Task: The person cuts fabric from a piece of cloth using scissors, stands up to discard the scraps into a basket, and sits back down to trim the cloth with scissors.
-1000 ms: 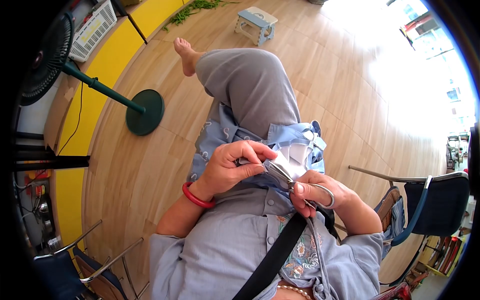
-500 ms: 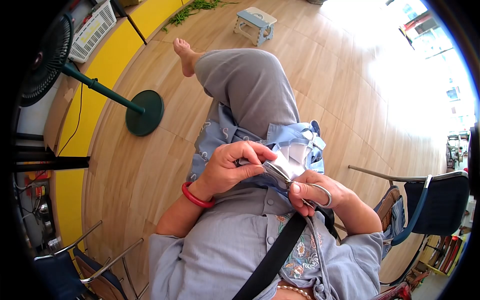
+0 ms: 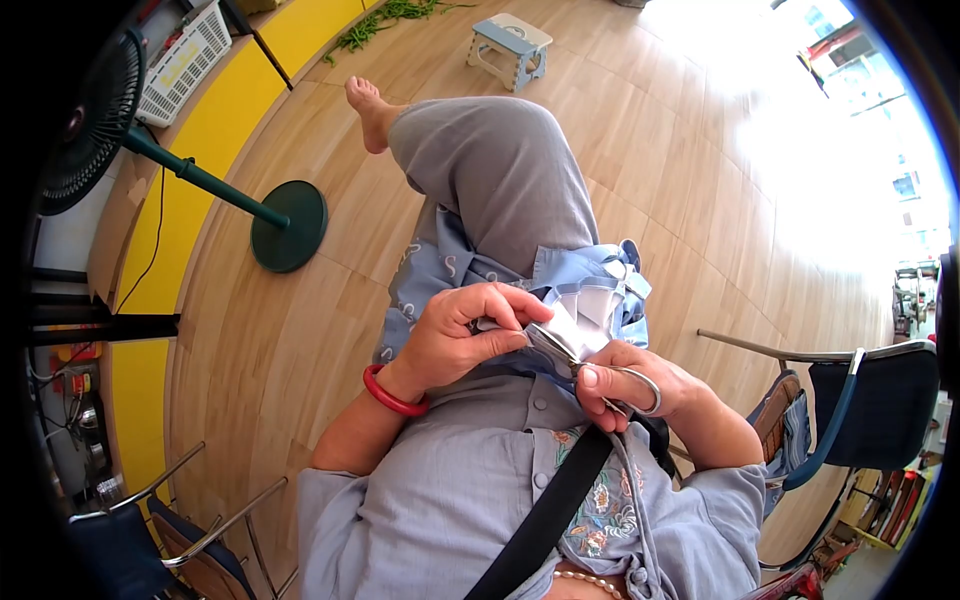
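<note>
Scissors (image 3: pixel 648 392) are in my right hand (image 3: pixel 630 378), with the thumb and fingers closed around the handles. Their metal blades point up and left, toward the fingertips of my left hand (image 3: pixel 468 325). That hand wears a red bangle (image 3: pixel 394 392) and pinches an edge of cloth between thumb and forefinger, close to the blade tips. Light blue printed cloth (image 3: pixel 432 275) with a white part (image 3: pixel 592 312) lies across my lap. The blades and my left fingers partly hide the edge being pinched.
A green standing fan (image 3: pixel 288 226) is at the left, beside yellow cabinets (image 3: pixel 225 120). Ahead are a small folding stool (image 3: pixel 508 48) and green vegetables (image 3: pixel 375 28). Chairs stand on the right (image 3: pixel 865 410) and at the lower left (image 3: pixel 120 550).
Both hands keep their places and grips. The scissor blades show only a very slight shift near my left fingertips.
</note>
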Demonstrator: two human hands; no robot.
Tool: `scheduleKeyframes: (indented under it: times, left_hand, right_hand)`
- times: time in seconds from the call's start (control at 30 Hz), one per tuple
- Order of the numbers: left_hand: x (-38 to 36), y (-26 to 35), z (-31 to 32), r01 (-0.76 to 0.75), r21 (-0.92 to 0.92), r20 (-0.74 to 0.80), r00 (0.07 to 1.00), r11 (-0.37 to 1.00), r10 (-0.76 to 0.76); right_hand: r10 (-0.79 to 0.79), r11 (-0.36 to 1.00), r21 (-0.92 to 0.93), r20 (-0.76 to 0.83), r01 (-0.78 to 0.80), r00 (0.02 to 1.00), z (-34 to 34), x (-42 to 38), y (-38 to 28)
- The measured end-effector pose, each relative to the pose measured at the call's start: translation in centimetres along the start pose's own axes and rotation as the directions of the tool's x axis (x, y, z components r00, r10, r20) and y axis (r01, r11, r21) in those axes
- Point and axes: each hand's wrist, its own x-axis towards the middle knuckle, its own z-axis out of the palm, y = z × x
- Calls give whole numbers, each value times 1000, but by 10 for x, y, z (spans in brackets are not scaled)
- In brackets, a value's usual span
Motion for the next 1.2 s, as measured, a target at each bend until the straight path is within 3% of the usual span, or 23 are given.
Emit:
scheduleKeyframes:
  times: [0.57,0.77,1.07,1.2]
  left_hand:
    - [0,1,0,-5,47,5,1000,999,5]
    - [-1,-1,1,51,14,-59,997,999,-50]
    - [-1,-3,5,133,12,-56,990,991,-132]
    - [-1,-6,5,123,-4,-39,992,992,-123]
  right_hand:
    - [-17,1000,11,-47,17,999,6,3,2]
    - [-113,991,-85,-132,102,985,15,13,8]
    - [-114,986,-143,-215,84,970,20,17,6]
    - [-114,993,-47,-194,107,974,17,9,-1]
